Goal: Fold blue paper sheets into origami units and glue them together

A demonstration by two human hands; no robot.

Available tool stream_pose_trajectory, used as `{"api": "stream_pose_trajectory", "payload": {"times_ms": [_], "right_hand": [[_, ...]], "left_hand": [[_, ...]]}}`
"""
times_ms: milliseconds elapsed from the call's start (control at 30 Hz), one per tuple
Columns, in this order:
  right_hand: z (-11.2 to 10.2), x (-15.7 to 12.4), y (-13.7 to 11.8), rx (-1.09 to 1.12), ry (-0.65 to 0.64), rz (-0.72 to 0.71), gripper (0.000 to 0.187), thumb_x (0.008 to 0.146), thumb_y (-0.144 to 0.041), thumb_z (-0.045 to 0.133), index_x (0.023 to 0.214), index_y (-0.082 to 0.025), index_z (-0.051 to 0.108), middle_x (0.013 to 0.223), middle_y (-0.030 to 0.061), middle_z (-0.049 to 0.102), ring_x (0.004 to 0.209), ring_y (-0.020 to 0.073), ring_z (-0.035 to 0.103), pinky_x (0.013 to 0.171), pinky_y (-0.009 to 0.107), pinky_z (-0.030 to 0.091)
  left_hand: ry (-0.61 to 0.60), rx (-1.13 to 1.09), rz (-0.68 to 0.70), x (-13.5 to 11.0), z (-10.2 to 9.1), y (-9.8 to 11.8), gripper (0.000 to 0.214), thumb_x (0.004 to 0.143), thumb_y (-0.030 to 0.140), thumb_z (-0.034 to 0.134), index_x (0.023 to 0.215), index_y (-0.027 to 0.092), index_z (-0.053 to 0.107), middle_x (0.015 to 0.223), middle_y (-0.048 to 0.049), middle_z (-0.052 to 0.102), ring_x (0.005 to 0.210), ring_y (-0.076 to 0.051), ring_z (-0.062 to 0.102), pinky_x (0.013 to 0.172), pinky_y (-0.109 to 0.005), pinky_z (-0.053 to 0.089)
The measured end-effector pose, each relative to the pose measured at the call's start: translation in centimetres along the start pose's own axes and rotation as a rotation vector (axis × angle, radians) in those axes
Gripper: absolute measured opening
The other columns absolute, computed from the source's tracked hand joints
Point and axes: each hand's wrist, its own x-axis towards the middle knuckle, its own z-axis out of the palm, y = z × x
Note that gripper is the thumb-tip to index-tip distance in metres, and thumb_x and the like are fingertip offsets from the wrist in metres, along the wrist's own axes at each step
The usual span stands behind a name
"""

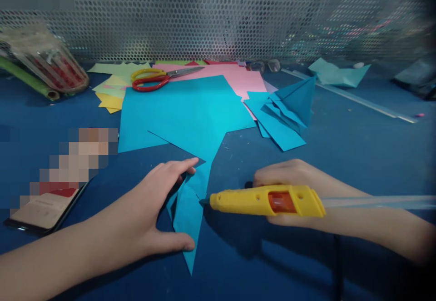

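My right hand (293, 176) is wrapped round a yellow hot glue gun (245, 200). A clear glue stick (374, 202) runs out of its back. The dark nozzle points left, at the right edge of a folded blue paper piece (192, 201). My left hand (160, 205) rests over that piece from the left, thumb and fingers spread apart. The thumb lies on its lower part and the fingertips lie near its top. The piece narrows to a point towards me. Directly beyond it lies a larger blue paper sheet (177, 110).
Scissors (160, 77) with red and yellow handles lie on the sheets. Pink paper (245, 80) sits behind. Folded blue paper (286, 114) stands at right, near spare glue sticks (361, 98). On the left are a phone (44, 205) and a clear container (57, 60). A perforated metal panel (204, 14) closes the back.
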Motion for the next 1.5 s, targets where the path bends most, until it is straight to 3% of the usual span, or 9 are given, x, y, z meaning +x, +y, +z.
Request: {"api": "stream_pose_trajectory", "payload": {"times_ms": [267, 567, 833, 1067, 1300, 1500], "right_hand": [[0.7, 0.5, -0.5, 0.019, -0.015, -0.048, 0.029, 0.085, -0.04, 0.061, 0.068, -0.022, 0.045, 0.064, -0.0033, 0.049, 0.054, 0.0109, 0.042, 0.051, 0.025, 0.029], [1.4, 1.1, -0.6, -0.006, 0.022, -0.116, 0.028, 0.084, -0.042, 0.06, 0.069, -0.021, 0.049, 0.065, -0.0023, 0.05, 0.054, 0.0118, 0.044, 0.052, 0.025, 0.029], [1.4, 1.4, -1.0, -0.077, 0.154, -0.024, 0.025, 0.082, -0.038, 0.057, 0.066, -0.022, 0.047, 0.059, -0.0027, 0.051, 0.049, 0.012, 0.046, 0.048, 0.024, 0.029], [0.7, 1.0, -0.7, -0.043, 0.109, -0.019, 0.023, 0.081, -0.033, 0.058, 0.065, -0.022, 0.047, 0.057, -0.0044, 0.049, 0.048, 0.0103, 0.044, 0.046, 0.022, 0.029], [0.7, 0.3, 0.4, -0.012, 0.049, -0.031, 0.017, 0.076, -0.027, 0.061, 0.066, -0.022, 0.048, 0.059, -0.0042, 0.05, 0.05, 0.0112, 0.043, 0.049, 0.025, 0.027], [0.9, 0.6, -0.6, -0.015, 0.05, -0.001, 0.02, 0.081, -0.032, 0.059, 0.067, -0.022, 0.048, 0.061, -0.0028, 0.053, 0.05, 0.0122, 0.046, 0.048, 0.025, 0.03]], "left_hand": [[0.035, -0.039, 0.003, 0.0, 0.4, 0.0, 0.098, 0.075, 0.043, 0.087, 0.155, 0.044, 0.031, 0.149, -0.0032, 0.052, 0.135, -0.033, 0.053, 0.109, -0.048, 0.048], [0.03, -0.05, 0.007, 0.0, 0.4, -0.1, 0.101, 0.074, 0.045, 0.087, 0.156, 0.045, 0.027, 0.147, -0.0033, 0.053, 0.131, -0.032, 0.054, 0.107, -0.048, 0.05], [-0.004, -0.027, 0.042, 0.0, 0.1, -0.4, 0.102, 0.078, 0.047, 0.084, 0.159, 0.043, 0.022, 0.15, -0.0056, 0.051, 0.136, -0.034, 0.051, 0.107, -0.048, 0.05], [-0.005, -0.022, 0.038, -0.2, 0.3, -0.5, 0.103, 0.078, 0.047, 0.084, 0.157, 0.051, 0.018, 0.152, 0.0004, 0.049, 0.138, -0.031, 0.048, 0.111, -0.047, 0.047], [0.008, -0.031, 0.032, 0.0, 0.4, -0.5, 0.103, 0.077, 0.045, 0.086, 0.158, 0.045, 0.023, 0.15, -0.0038, 0.052, 0.136, -0.033, 0.052, 0.109, -0.047, 0.049], [0.014, -0.025, 0.041, -0.1, 0.4, -0.7, 0.103, 0.077, 0.045, 0.085, 0.158, 0.045, 0.021, 0.151, -0.0039, 0.051, 0.136, -0.032, 0.051, 0.109, -0.046, 0.049]]}}
